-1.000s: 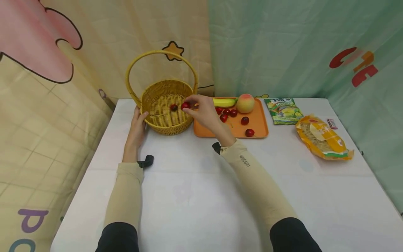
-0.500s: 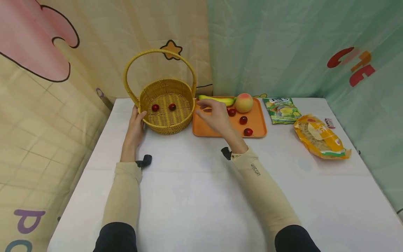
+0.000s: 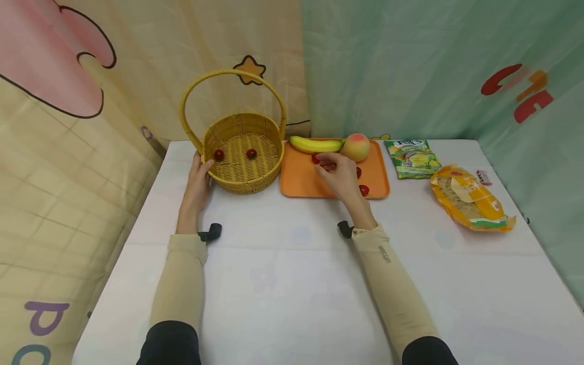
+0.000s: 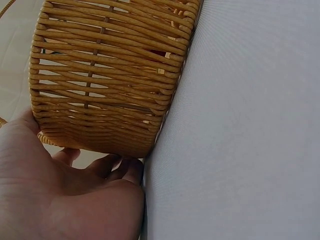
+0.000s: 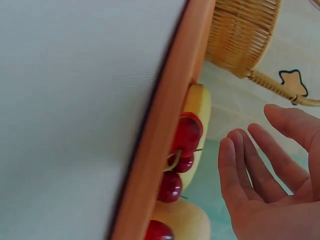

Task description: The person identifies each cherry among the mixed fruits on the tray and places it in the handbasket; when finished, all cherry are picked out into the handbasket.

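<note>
My left hand (image 3: pixel 196 185) holds the yellow wicker basket (image 3: pixel 242 187) at its left side, thumb over the rim and fingers against the outer weave (image 4: pixel 100 90). Two dark red cherries lie in the basket, one by the left wall (image 3: pixel 218 155) and another cherry (image 3: pixel 251 153) near the middle. Over the orange tray (image 3: pixel 296 186) hovers my right hand (image 3: pixel 341 178), its fingers spread and holding nothing in the right wrist view. Several cherries (image 5: pixel 171 186) lie on the tray beneath it, partly hidden by the hand from above. A banana (image 3: pixel 315 146) and a peach (image 3: pixel 356 147) lie along the tray's back.
Right of the tray lie a green snack bag (image 3: pixel 412 159), a yellow-orange packet (image 3: pixel 470 200) and a small wrapped sweet (image 3: pixel 483 177). The basket's tall handle (image 3: pixel 228 72) arches above it. A curtain (image 3: pixel 388 66) hangs behind the white table (image 3: pixel 274 284).
My right hand let go of a cherry in the basket, then moved right to above the tray's cherries. That cherry rolled to the basket's left wall. My left hand stayed on the basket.
</note>
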The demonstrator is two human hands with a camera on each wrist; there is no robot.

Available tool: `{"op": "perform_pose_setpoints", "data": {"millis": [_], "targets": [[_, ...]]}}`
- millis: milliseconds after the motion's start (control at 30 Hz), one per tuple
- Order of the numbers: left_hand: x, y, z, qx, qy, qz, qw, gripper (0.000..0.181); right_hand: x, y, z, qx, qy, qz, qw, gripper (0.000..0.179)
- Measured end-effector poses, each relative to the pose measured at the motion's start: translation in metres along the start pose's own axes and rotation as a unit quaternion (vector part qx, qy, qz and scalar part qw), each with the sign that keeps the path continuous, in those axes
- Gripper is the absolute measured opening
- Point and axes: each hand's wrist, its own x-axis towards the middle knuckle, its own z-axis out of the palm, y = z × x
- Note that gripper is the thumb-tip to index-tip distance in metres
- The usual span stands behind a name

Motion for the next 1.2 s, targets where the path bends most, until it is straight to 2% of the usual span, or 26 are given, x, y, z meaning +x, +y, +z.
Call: {"op": "perform_pose_setpoints", "data": {"millis": [267, 467, 633, 867, 1033, 1200], "targets": [[-0.004, 0.006, 0.004, -0.016, -0.001, -0.009, 0.9998, 0.069, -0.002, 0.017, 0.001, -0.041, 0.007, 0.023, 0.9988, 0.028], [-0.014, 0.020, 0.009, -0.012, -0.007, -0.010, 0.9999, 0.070, -0.002, 0.022, 0.003, -0.049, -0.011, 0.024, 0.9985, 0.033], [-0.015, 0.021, 0.011, -0.014, -0.006, -0.012, 0.9998, 0.070, -0.002, 0.023, 0.004, -0.068, -0.019, 0.028, 0.9971, 0.032], [-0.012, 0.019, 0.010, -0.010, -0.006, -0.014, 0.9998, 0.070, -0.005, 0.019, 0.008, -0.072, -0.068, 0.038, 0.9944, 0.030], [-0.011, 0.019, 0.010, -0.006, -0.001, -0.018, 0.9998, 0.070, -0.007, 0.016, 0.013, -0.091, -0.102, 0.019, 0.9905, 0.027], [-0.013, 0.019, 0.010, 0.000, 0.002, -0.019, 0.9998, 0.070, -0.007, 0.014, 0.014, -0.090, -0.105, 0.001, 0.9904, 0.027]]}}
